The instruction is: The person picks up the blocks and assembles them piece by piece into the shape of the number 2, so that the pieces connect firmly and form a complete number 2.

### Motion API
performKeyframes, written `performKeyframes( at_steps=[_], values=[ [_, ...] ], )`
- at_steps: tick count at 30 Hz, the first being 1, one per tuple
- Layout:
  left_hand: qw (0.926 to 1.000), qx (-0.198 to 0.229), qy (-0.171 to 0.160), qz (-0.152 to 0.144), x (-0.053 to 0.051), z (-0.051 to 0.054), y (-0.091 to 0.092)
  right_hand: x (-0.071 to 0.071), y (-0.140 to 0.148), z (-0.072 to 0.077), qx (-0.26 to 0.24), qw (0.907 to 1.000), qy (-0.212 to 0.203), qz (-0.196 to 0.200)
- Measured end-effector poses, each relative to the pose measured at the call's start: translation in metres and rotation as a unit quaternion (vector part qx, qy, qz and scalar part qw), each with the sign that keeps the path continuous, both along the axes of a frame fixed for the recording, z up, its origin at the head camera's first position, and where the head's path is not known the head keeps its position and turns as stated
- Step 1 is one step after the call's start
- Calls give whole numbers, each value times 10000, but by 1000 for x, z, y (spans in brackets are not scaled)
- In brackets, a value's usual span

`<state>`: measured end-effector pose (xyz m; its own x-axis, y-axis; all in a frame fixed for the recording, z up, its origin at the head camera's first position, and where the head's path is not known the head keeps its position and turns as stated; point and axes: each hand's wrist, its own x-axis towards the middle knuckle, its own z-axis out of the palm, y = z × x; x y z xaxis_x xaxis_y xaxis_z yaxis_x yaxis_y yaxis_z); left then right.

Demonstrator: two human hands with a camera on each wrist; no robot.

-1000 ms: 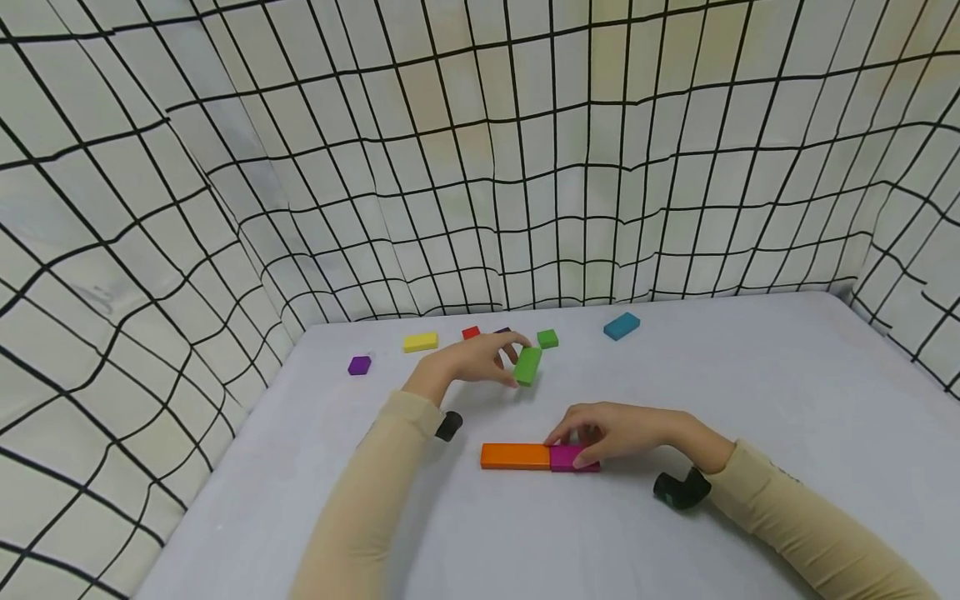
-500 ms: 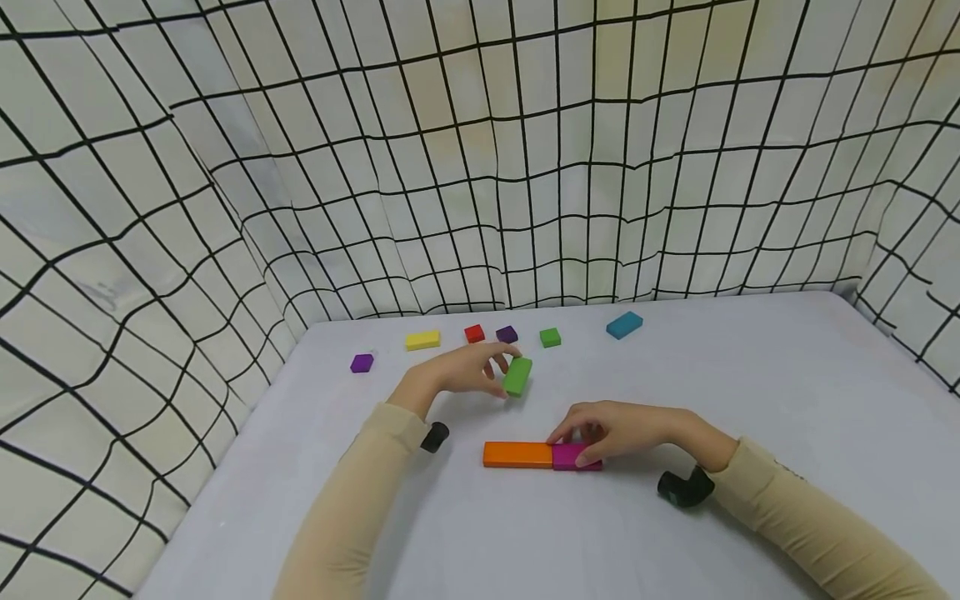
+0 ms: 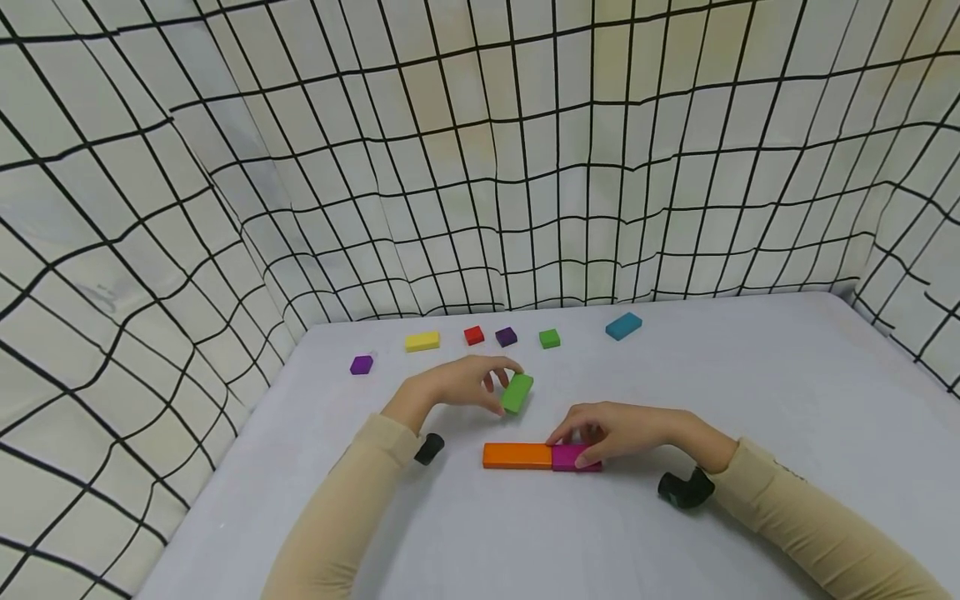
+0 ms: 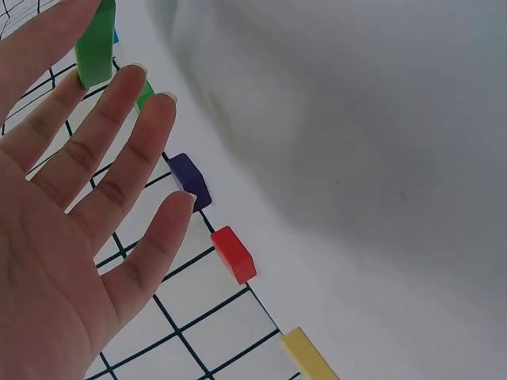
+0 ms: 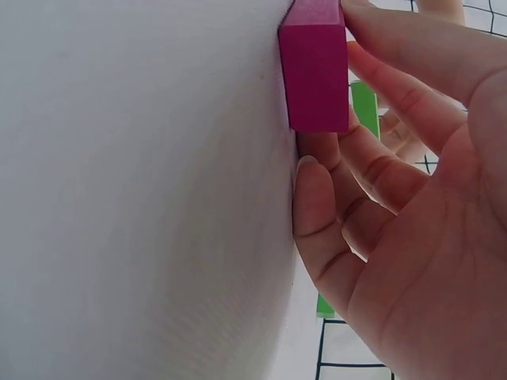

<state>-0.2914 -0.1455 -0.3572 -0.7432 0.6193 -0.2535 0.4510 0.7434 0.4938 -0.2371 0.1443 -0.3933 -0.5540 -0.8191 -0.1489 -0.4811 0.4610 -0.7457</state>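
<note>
My left hand (image 3: 462, 384) pinches a long green block (image 3: 517, 393) between thumb and index finger, tilted and held above the table. In the left wrist view the same green block (image 4: 96, 49) shows at the fingertips, the other fingers spread apart. Nearer to me, my right hand (image 3: 624, 432) holds a magenta block (image 3: 567, 457) with thumb and fingers. That magenta block (image 5: 317, 75) lies on the white surface in the right wrist view. Its left end meets the end of an orange block (image 3: 517, 456), so the two form a straight row.
Along the back of the white table (image 3: 750, 400) lie a yellow block (image 3: 422, 342), a red block (image 3: 474, 335), a dark purple block (image 3: 506, 337), a small green block (image 3: 550, 338) and a blue block (image 3: 624, 326). A purple block (image 3: 362, 365) sits farther left. Black-gridded netting (image 3: 525, 167) encloses the table.
My left hand has moved toward me and slightly left with the green block, uncovering the red and dark purple blocks behind it. The right hand stays on the magenta block.
</note>
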Motion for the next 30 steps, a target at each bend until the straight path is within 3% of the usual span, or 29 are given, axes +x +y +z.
performKeyframes(
  at_steps=[30],
  values=[
    [9998,-58,-180,-37,9,-9,-11,-2,1,-4,58,10000,61,-4]
  ],
)
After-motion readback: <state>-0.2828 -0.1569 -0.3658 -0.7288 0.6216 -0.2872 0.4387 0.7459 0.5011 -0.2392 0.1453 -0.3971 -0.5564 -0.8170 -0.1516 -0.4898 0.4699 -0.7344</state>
